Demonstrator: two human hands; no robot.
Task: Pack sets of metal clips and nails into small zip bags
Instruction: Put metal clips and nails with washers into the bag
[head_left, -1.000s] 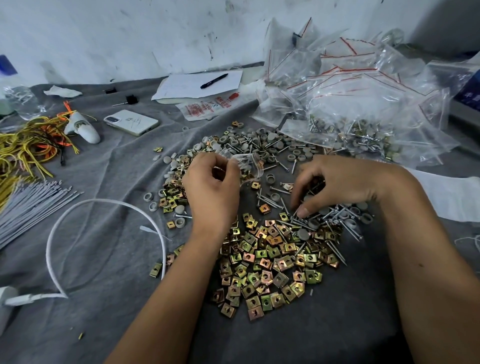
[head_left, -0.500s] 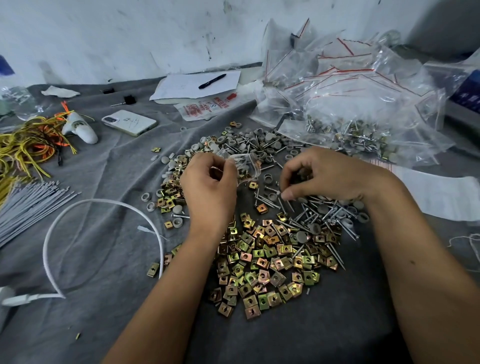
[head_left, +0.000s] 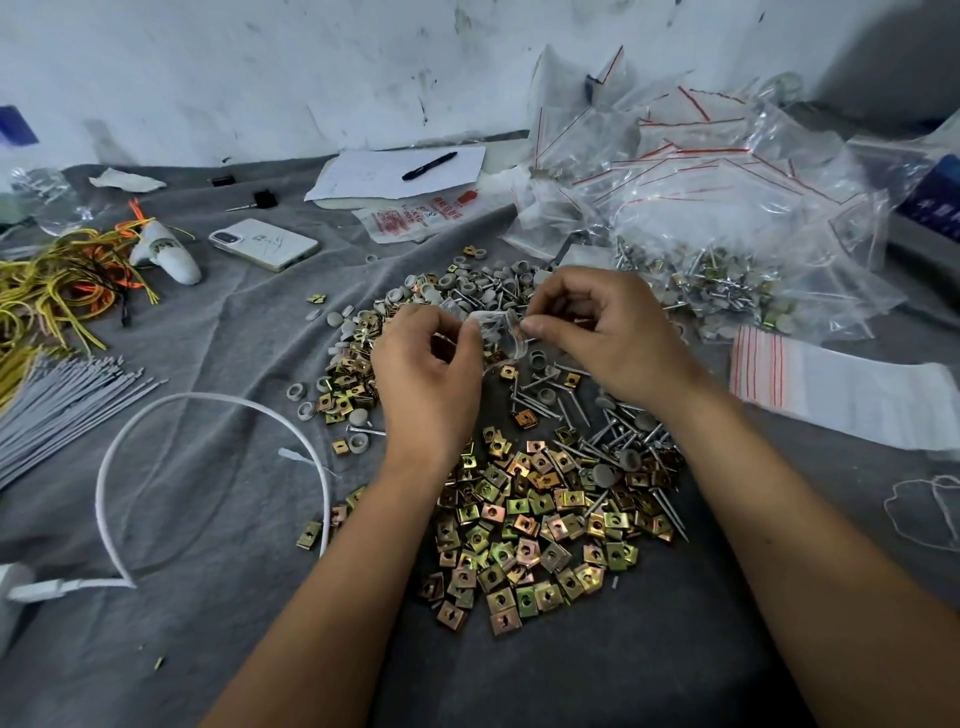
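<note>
A small clear zip bag (head_left: 497, 338) hangs between both hands above the parts pile. My left hand (head_left: 427, 379) pinches its left edge. My right hand (head_left: 597, 332) pinches the right edge at the mouth, fingers curled; what lies inside that fist is hidden. Below them lies a heap of gold square metal clips (head_left: 524, 525). Loose nails (head_left: 608, 441) and grey round caps (head_left: 467, 283) are scattered around it on the grey cloth (head_left: 234, 364).
A pile of filled zip bags (head_left: 717, 208) sits at back right, flat empty bags (head_left: 841, 395) at right. A phone (head_left: 264, 244), paper with a pen (head_left: 429, 166), yellow wires (head_left: 47, 296), grey ties (head_left: 62, 400) and a white cable (head_left: 218, 405) lie left.
My right hand has risen from the nails and moved left to the bag's mouth. My left hand has kept holding the bag in about the same place.
</note>
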